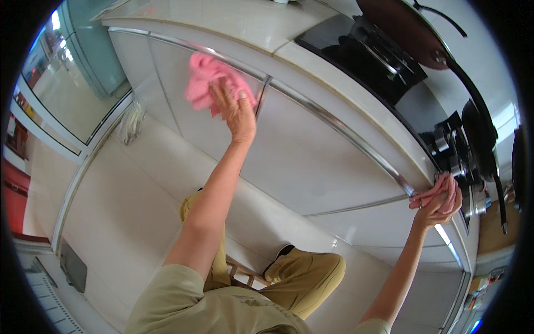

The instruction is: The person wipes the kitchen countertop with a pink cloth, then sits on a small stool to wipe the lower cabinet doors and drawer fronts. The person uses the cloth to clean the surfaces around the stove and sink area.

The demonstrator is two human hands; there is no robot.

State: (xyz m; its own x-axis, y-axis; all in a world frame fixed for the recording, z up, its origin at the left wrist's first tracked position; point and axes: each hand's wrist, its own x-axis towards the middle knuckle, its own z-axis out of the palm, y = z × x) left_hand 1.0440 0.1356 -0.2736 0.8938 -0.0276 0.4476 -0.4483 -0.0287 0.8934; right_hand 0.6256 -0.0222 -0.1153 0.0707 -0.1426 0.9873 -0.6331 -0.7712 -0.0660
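Observation:
My left hand (pixel 234 110) presses a bunched pink cloth (pixel 202 85) flat against a pale cabinet door, just below the metal edge strip (pixel 329 119). The thumb lies on the cloth's right side, and the cloth is slightly blurred. Over at the right, my right hand (pixel 436 213) grips a second, folded pink cloth (pixel 446 188) at the countertop's front edge, near the end of the same strip. Large pale door panels (pixel 317 154) span the gap between the two hands.
Above the cabinets is a tiled countertop (pixel 233 21) with a black gas stove (pixel 367 62) and a dark frying pan (pixel 404 33). A clear plastic bag (pixel 132 123) sits on the floor by the sliding door frame (pixel 83 154). A wooden stool (pixel 246 271) is under me.

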